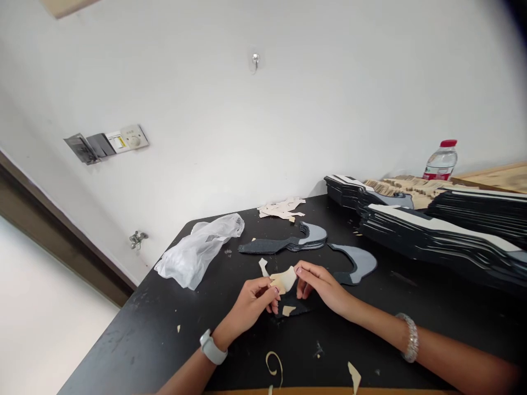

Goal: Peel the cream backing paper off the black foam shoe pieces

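Near the middle of the black table, my left hand [256,298] pinches a small cream-coloured sheet piece [284,280] between thumb and fingers. My right hand [319,282] is closed on the same piece at its upper right corner. Below both hands lies a dark fabric piece [302,307], partly covered, with a small cream scrap [288,310] on it. Just right of my right hand is a curved grey and black cut piece [358,266]. Beyond the hands rests a small stack of similar curved pieces [310,236].
Tall stacks of black and white cut pieces [436,236] fill the table's right side, with a water bottle [440,162] behind. A crumpled plastic bag [197,252] lies left. Pale scraps [282,208] lie near the wall; a curled strip [274,367] is in front.
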Tool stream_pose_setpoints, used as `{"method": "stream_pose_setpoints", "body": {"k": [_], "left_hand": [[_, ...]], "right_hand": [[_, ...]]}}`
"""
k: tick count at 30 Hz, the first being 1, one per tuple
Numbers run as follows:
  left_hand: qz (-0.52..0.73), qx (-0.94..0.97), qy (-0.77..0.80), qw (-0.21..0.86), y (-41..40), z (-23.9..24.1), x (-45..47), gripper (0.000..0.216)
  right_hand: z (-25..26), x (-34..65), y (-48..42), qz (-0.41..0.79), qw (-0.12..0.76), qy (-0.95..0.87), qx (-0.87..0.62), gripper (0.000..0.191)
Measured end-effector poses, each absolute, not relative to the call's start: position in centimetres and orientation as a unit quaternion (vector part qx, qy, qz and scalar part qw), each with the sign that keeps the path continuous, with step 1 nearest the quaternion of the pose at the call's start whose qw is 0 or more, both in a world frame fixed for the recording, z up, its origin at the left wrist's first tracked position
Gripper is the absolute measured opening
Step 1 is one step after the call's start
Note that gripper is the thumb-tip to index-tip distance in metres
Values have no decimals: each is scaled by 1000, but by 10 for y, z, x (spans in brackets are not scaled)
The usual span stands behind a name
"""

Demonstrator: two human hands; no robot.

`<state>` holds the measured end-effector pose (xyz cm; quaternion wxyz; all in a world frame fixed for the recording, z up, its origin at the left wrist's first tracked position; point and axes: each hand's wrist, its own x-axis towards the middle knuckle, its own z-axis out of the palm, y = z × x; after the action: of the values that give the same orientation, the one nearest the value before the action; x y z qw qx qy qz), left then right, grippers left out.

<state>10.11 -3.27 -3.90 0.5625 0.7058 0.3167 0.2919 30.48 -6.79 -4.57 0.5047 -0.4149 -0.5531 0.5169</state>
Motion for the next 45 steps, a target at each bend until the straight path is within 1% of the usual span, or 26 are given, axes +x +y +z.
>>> {"method": "stream_pose_setpoints", "body": {"k": [2, 8, 17, 24, 30, 32, 34, 36, 37, 39, 43, 45], "left_hand": [[307, 696, 325, 561, -33, -35, 100, 39], [338, 674, 343, 560, -30, -30, 97, 31], [374, 660, 367, 538, -15, -30, 89, 31], [386, 644, 371, 547, -15, -30, 88, 30], [422, 611, 343, 575, -13, -25, 84, 28], [448, 587, 322, 593, -11, -19, 81, 21], [475, 536, 286, 637, -10, -13, 77, 13], [479, 473, 249, 696, -10, -7, 71, 12], [466, 455, 230, 723, -11, -6, 68, 11], [398, 471, 198, 762, -15, -5, 65, 10], [158, 583, 128, 786, -29, -3, 68, 46], [77, 610, 144, 775, -35, -1, 72, 52]], "right_hand": [[-47, 309, -63, 532, 531, -508, -420, 43], [-48, 322, -52, 513, 589, -427, -455, 43], [-46, 351, -39, 426, 682, -343, -486, 41], [-48, 370, -30, 381, 719, -309, -492, 44], [-52, 386, -24, 363, 739, -273, -498, 35], [-54, 393, -22, 360, 746, -255, -499, 30], [-54, 400, -22, 359, 753, -237, -498, 24], [-54, 403, -23, 364, 755, -228, -495, 19], [-54, 402, -23, 369, 754, -230, -493, 18], [-51, 398, -25, 385, 747, -242, -485, 16], [-46, 381, -32, 437, 726, -270, -456, 14], [-44, 372, -36, 466, 715, -273, -443, 14]]}}
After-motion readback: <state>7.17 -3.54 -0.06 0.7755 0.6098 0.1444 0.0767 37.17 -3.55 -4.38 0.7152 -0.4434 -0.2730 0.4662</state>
